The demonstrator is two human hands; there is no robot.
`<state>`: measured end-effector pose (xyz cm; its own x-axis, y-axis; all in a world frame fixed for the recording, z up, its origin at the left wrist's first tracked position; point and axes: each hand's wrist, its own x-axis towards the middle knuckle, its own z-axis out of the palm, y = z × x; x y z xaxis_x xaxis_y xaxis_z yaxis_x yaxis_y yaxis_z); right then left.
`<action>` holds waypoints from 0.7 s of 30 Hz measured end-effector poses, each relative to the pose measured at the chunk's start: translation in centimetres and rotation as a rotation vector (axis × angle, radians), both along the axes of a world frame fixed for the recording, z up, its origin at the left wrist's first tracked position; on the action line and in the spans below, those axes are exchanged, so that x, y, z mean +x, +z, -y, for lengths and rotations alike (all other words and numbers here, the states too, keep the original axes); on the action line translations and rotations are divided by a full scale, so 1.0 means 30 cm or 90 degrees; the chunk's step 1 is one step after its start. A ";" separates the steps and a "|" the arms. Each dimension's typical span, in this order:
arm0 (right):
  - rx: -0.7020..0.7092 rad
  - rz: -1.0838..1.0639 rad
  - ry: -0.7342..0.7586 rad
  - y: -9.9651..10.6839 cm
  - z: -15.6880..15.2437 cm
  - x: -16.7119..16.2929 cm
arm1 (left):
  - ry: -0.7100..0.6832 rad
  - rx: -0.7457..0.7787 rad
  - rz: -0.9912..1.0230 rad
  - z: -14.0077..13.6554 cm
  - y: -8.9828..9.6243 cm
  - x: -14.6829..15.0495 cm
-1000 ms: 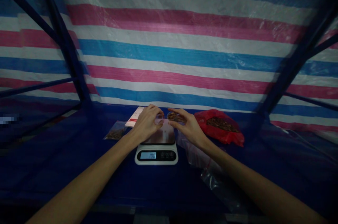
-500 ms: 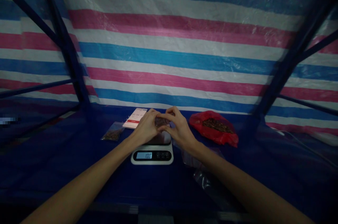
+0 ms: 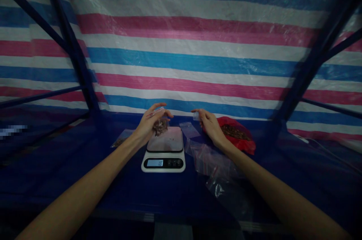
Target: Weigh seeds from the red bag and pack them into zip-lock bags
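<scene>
My left hand (image 3: 151, 119) is closed on a small clear zip bag (image 3: 160, 126) with brown dried pieces in it, just over the left part of the kitchen scale (image 3: 164, 159). A few tiny crumbs lie on the scale's plate, and its display reads a low number, about 1.6 or 1.8. My right hand (image 3: 209, 123) is raised beside the red plastic bag (image 3: 246, 143), which holds many brown dried pieces. Its fingers pinch a small translucent piece of plastic (image 3: 195, 116); its exact kind is unclear.
Several empty zip bags (image 3: 212, 160) lie spread right of the scale, one of them (image 3: 189, 130) behind the others. Another filled zip bag (image 3: 122, 138) rests at the left. Blue metal posts (image 3: 82, 70) and a striped sheet (image 3: 183, 59) bound the blue table (image 3: 118, 187).
My hands have moved apart; the left lifts the filled zip bag off the plate, the right has gone toward the red bag. The display fell from 10.0. The phone is now hidden behind my left hand.
</scene>
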<state>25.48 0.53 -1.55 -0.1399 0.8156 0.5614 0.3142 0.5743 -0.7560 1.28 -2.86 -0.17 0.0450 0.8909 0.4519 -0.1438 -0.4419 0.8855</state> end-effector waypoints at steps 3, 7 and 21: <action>-0.113 0.018 0.052 -0.066 -0.060 0.018 | -0.074 -0.097 0.097 0.006 -0.004 0.004; -0.074 0.151 -0.003 -0.130 -0.076 0.012 | -0.081 -0.173 0.097 0.005 -0.028 0.023; -0.052 -0.151 0.281 -0.062 0.118 -0.165 | -0.073 -0.111 0.076 0.037 -0.067 0.098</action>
<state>20.54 -3.02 -3.42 -0.3571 0.7501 0.5566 -0.1306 0.5500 -0.8249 4.21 -3.98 -2.19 0.1061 0.9479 0.3005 -0.2927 -0.2590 0.9205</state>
